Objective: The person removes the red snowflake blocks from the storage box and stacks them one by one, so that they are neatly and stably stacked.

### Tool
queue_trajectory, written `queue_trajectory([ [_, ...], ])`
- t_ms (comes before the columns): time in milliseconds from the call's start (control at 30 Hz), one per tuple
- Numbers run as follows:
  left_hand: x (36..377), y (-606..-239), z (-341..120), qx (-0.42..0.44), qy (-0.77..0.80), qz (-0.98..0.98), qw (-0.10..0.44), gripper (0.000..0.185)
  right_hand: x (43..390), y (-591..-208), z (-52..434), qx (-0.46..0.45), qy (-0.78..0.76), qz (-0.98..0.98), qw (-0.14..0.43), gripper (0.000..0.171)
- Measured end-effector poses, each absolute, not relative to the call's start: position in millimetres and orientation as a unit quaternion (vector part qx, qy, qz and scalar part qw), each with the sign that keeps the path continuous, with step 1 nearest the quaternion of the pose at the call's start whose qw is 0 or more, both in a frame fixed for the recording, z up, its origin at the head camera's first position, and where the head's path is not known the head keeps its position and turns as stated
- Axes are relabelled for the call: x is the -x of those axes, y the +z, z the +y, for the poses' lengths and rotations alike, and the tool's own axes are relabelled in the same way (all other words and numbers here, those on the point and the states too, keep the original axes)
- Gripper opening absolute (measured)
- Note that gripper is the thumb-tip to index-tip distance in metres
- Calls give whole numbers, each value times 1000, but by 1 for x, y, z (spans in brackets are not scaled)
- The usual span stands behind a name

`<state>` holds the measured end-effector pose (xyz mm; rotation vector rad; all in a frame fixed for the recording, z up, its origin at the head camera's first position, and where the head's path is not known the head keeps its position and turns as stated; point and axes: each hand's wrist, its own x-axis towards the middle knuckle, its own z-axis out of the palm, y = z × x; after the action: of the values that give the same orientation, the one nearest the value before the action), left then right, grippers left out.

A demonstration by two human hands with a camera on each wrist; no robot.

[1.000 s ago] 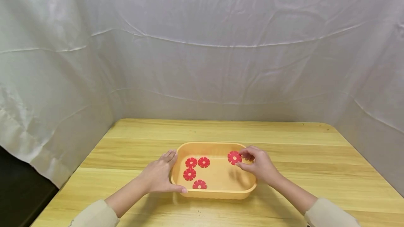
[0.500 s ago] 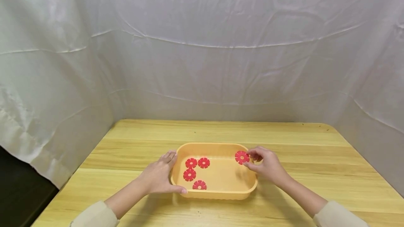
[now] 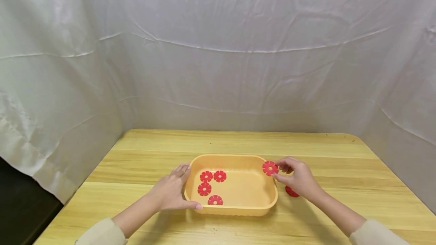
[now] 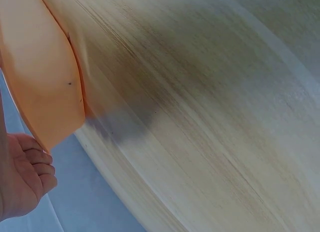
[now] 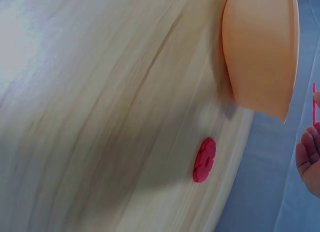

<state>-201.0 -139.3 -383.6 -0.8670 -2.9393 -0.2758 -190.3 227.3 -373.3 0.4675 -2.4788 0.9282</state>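
Now | red notched disc | upright, pinched | right hand

A tub sits on the desk, near its front middle. Four discs lie in the tub's left half. The left hand rests against the tub's left wall. The right hand holds a fifth disc over the tub's right rim. Another disc lies on the desk just right of the tub, under that hand.
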Motion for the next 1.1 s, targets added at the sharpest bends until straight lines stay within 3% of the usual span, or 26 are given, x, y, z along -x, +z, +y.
queue_trajectory([
  [633, 201, -383, -139, 282, -90, -955, 29, 115, 179, -384, 259, -149, 316, -901, 256, 24],
  [1100, 201, -383, -139, 284, -92, -954, 27, 115, 173, -407, 278, -114, 313, -914, 231, 24],
])
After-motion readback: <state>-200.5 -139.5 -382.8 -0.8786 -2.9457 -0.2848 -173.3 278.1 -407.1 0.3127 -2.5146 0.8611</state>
